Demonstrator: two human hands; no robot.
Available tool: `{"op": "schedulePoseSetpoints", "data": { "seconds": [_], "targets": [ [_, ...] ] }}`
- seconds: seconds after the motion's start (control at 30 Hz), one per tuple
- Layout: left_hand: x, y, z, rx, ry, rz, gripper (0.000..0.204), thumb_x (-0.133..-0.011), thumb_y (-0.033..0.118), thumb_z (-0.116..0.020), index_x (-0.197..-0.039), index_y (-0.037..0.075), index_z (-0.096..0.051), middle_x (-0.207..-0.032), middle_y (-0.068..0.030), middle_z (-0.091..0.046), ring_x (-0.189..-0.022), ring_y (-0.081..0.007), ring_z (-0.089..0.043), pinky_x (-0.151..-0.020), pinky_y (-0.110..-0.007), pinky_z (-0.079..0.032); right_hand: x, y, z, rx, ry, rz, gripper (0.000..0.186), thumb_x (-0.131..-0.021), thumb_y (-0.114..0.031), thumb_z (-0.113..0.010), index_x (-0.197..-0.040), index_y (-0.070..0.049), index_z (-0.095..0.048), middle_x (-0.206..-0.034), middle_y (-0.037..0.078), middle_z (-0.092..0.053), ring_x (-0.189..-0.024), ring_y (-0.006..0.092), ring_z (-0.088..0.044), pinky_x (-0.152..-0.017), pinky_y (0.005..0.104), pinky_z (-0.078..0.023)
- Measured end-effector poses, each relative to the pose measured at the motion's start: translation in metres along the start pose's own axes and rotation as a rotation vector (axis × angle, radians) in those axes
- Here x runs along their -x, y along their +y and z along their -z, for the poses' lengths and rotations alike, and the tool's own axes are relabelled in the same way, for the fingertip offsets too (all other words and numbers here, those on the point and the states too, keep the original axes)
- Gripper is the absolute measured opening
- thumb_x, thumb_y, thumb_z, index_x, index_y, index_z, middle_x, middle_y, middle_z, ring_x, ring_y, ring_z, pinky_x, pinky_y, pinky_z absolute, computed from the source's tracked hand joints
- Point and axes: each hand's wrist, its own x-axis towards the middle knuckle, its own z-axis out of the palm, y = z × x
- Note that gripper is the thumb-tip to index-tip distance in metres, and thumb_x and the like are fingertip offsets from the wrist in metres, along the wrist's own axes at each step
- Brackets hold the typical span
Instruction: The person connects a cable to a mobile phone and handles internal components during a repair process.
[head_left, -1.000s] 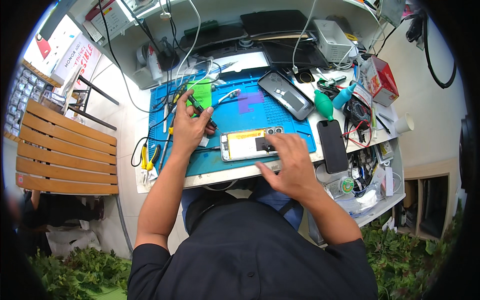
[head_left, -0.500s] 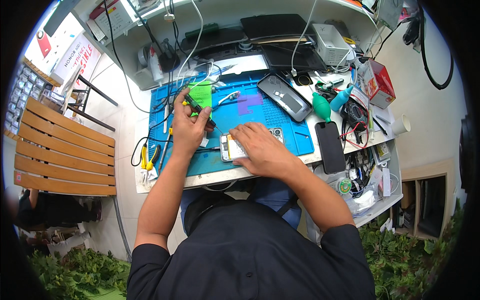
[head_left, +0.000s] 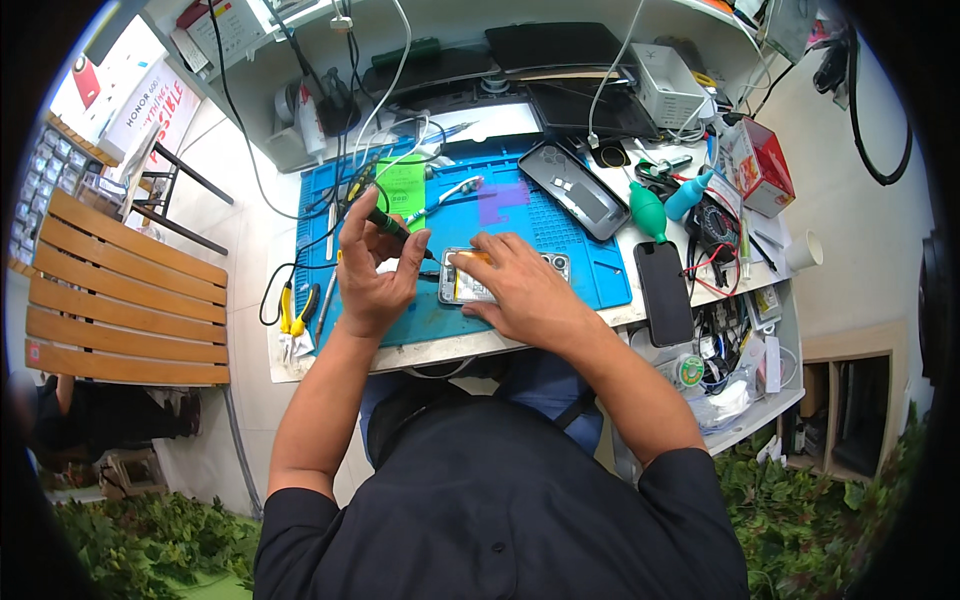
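A slim screwdriver [head_left: 388,222] with a green and black handle slants down to the right, held between the thumb and fingers of my left hand [head_left: 374,275]. Its tip points at the left end of an opened phone [head_left: 447,284]; whether it touches cannot be made out. The phone lies across the blue work mat [head_left: 440,325] with its inner parts and a pale battery [head_left: 468,288] showing. My right hand [head_left: 522,292] is over the phone, thumb at the near edge and fingers on the far part, holding it down and hiding much of its middle.
Beyond the phone lie a dark phone back cover [head_left: 572,190] and a green card [head_left: 400,188]. To the right are a green air blower [head_left: 648,212], a dark phone [head_left: 663,295] and a multimeter [head_left: 712,228]. Yellow-handled pliers [head_left: 297,310] lie at the left edge; cables hang above.
My left hand has turned and spread its upper fingers, with the screwdriver still in it. The right hand's fingers have shifted slightly on the phone.
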Motion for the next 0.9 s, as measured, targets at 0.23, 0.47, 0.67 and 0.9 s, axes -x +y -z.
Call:
{"op": "schedulePoseSetpoints", "data": {
  "seconds": [0.23,0.47,0.67,0.9],
  "targets": [
    [0.013,0.001,0.007,-0.002,-0.002,0.059,0.083,-0.103,0.000,-0.083,-0.169,0.007,-0.033,-0.110,-0.0090,-0.071,-0.092,-0.0125,-0.077,-0.079,-0.027,-0.064,0.012,-0.010,-0.005,0.136,0.015,0.137,0.047,-0.091,-0.004,-0.072,-0.138,-0.010,-0.077,-0.145,0.021,-0.062,-0.139,0.0457,-0.058,-0.122,0.0601,-0.045],
    [0.014,0.001,0.000,-0.005,-0.023,0.013,0.082,-0.100,-0.004,-0.085,-0.166,0.005,-0.037,-0.102,-0.0105,-0.074,-0.084,-0.0150,-0.080,-0.073,-0.029,-0.065,0.012,-0.013,-0.008,0.162,-0.018,0.114,0.048,-0.092,-0.003,-0.070,-0.138,-0.010,-0.078,-0.145,0.021,-0.063,-0.142,0.0466,-0.056,-0.124,0.0624,-0.042],
    [0.014,-0.001,-0.002,0.006,-0.025,0.022,0.081,-0.100,-0.002,-0.085,-0.165,0.005,-0.037,-0.098,-0.0104,-0.075,-0.082,-0.0156,-0.080,-0.071,-0.029,-0.065,0.016,-0.014,-0.012,0.176,0.012,0.103,0.048,-0.091,-0.004,-0.070,-0.138,-0.011,-0.078,-0.143,0.021,-0.063,-0.144,0.0464,-0.055,-0.124,0.0614,-0.041],
    [0.017,-0.003,-0.002,-0.020,-0.050,0.033,0.081,-0.101,-0.002,-0.084,-0.166,0.004,-0.036,-0.102,-0.0097,-0.073,-0.084,-0.0145,-0.079,-0.074,-0.028,-0.065,0.018,-0.013,-0.014,0.152,0.014,0.079,0.050,-0.092,-0.003,-0.069,-0.140,-0.012,-0.078,-0.146,0.021,-0.063,-0.146,0.0465,-0.054,-0.125,0.0650,-0.038]
  ]
}}
